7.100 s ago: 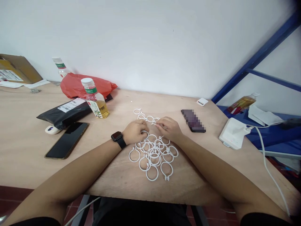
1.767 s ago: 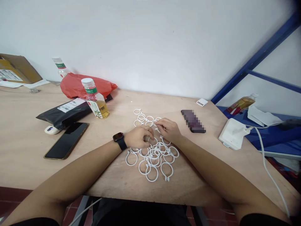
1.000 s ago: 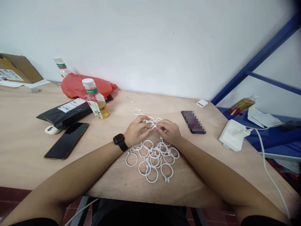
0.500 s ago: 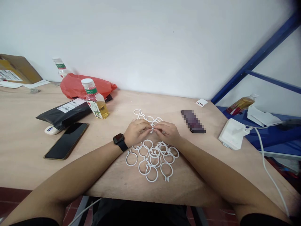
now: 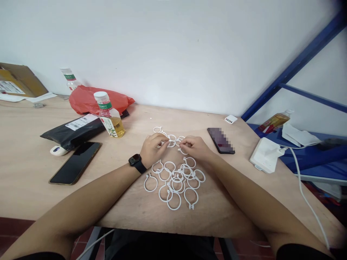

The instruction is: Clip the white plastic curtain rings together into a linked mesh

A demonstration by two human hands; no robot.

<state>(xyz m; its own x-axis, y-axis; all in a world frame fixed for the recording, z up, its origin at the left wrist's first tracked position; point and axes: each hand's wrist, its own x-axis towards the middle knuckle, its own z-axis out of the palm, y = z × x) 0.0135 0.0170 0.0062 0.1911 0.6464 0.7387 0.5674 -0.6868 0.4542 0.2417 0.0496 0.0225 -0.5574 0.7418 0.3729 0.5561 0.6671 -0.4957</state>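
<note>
and apart they come, mid-frame: left hand, right hand, among white plastic rings; joint fiddling seems paused, both grips unclear.

The person wears a black top. The left sleeve shows as a plain, curved black band across the upper arm, and the right sleeve matches it. Both are short; the left forearm and right forearm are bare, and so are the hands, left and right. On the left wrist sits a watch with a dark, rounded-square face and a smooth, wide black strap. Dark clothing covers the lap, its details lost in shadow.
</note>
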